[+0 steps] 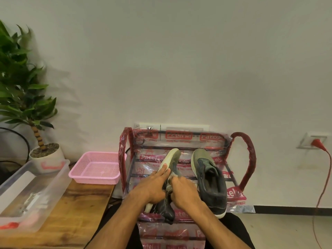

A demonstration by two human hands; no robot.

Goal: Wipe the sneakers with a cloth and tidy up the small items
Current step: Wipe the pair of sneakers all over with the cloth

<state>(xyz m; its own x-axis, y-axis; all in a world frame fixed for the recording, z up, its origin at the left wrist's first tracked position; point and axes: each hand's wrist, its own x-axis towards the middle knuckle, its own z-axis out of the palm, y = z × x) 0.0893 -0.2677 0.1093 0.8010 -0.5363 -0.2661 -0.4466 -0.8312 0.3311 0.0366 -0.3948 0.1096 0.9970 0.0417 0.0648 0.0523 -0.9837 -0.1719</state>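
Midway through the job, a person is working a small grey cloth (pixel 170 186) against the side of one sneaker (pixel 169 165), tipped on its edge with the pale sole facing nine o'clock. The left hand (pixel 153 186) is gripping that sneaker across the sole, fingers (pixel 164 170) wrapped over the rim; the right hand (pixel 185 190) is clenching the cloth and pressing it to the upper. Both are resting on a red-wrapped metal rack (pixel 248 159), still in its printed plastic, straight ahead at twelve o'clock. The second sneaker (pixel 209 178) is sitting upright on the rack just at three o'clock of the first; whether it has been wiped cannot be told from here. Judging by that, the wiping looks partly done at best, and the tidying appears not yet begun: a pink basket (pixel 97 168) at ten o'clock is standing empty on the wooden desk (pixel 75 212), and a clear plastic bin (pixel 34 193) at nine o'clock is holding a few blurred small items. A potted plant (pixel 23 90) is rising behind the bin, and a red cable (pixel 323 177) is trailing from a wall socket at three o'clock.
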